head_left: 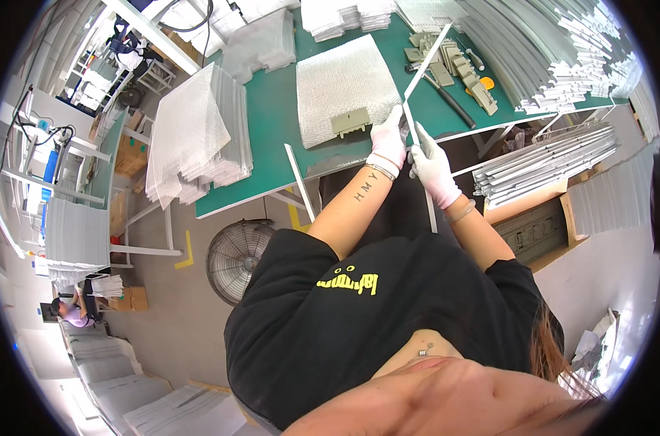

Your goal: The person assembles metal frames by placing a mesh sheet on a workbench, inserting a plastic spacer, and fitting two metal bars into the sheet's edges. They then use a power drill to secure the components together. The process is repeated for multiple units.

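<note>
Both my hands wear white gloves. My left hand [389, 139] closes on a thin white strip [410, 120] near its bend, at the table's front edge. Lower on that strip, my right hand [433, 171] pinches it between thumb and fingers. From the bend another white length [428, 62] slants up to the right over the table. Beside my left hand lies a silvery mesh sheet [341, 76], with a beige plastic plate [351, 122] on its near edge. A separate-looking white length [299, 182] leans at the table edge; whether it joins the held strip is hidden.
On the green table [268, 120] stand stacked mesh sheets [199, 134], beige plastic parts [468, 73], a black-handled tool [453, 105] and long grey strips [515, 51]. Bundled strips [544, 163] sit right, above an open carton [537, 236]. A floor fan [239, 261] stands left.
</note>
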A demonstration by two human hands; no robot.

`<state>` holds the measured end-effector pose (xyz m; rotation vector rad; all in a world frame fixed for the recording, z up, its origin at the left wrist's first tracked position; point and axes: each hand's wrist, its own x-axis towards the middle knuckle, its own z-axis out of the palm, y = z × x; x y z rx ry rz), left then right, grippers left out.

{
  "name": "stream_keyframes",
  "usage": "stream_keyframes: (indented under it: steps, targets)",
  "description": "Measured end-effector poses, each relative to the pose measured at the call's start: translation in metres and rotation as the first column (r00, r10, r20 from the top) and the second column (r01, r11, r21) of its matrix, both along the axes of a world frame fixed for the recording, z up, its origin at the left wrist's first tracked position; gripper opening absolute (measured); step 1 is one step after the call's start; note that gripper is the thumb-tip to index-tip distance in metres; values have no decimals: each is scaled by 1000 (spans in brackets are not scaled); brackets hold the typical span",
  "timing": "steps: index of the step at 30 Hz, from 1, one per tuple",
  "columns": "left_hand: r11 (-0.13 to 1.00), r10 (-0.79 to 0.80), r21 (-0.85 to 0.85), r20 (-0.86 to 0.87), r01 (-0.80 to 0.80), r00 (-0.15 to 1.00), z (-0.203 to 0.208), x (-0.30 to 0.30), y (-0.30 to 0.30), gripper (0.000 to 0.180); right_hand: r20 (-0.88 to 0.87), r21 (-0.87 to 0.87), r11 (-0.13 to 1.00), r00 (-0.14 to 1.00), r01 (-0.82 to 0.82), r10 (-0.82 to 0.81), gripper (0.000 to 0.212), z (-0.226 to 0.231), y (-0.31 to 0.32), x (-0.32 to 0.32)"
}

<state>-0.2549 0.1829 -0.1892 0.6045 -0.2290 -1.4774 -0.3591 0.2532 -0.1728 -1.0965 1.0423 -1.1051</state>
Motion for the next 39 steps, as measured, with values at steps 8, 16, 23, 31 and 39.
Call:
stream_keyframes:
  steps: [8, 16, 23, 31, 39]
  targets:
    - [994, -77, -54, 209, 90, 975, -18, 13, -1, 18, 93, 40, 998, 994, -58, 54, 55, 1, 4, 3]
    - [953, -273, -151, -48, 264, 961, -6, 11, 46, 29, -154, -134, 989, 987, -63, 42, 49, 4, -91, 5]
    - [979, 109, -115, 993, -171, -43, -5, 183, 90, 48, 307, 188, 892, 887, -411, 345, 10, 2, -106, -5]
    - [937, -136, -202, 540, 286, 830, 29, 231, 88, 59, 258, 41, 905, 879, -424, 401, 18, 11, -87, 1]
    - [938, 292, -348, 806, 12, 514, 83, 175, 124, 79, 255, -85, 935, 900, -345, 355, 19, 55, -53, -24]
